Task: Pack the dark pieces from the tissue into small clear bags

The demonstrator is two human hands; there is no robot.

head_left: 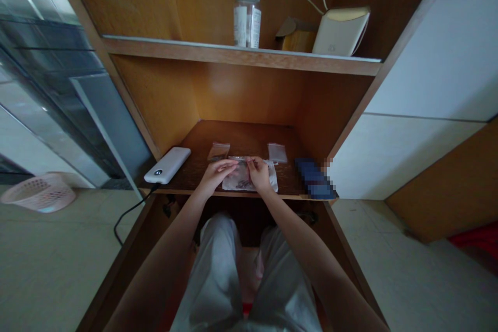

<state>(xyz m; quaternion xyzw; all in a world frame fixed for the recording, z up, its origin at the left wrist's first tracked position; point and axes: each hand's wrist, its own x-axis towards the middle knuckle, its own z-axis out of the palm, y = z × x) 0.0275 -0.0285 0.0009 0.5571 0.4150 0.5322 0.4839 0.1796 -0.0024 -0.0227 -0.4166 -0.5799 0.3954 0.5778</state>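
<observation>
A clear plastic bag (238, 180) with small dark bits showing in it lies near the front edge of the brown wooden shelf (249, 132). My left hand (216, 172) is at the bag's upper left, its fingertips pinched together at the clear plastic. My right hand (258, 173) crosses the bag's right half, thumb and forefinger closed on the plastic near its top edge. Just behind my left hand lies a small zip bag (218, 151) with brownish contents. Another small clear zip bag (277, 153) rests behind my right hand.
A white power bank (168, 165) with a black cable (134, 208) sits at the shelf's left. A blurred-out dark blue object (314, 178) lies at the right. Above are a clear bottle (247, 15) and a cream box (341, 31). A pink basket (39, 192) stands left.
</observation>
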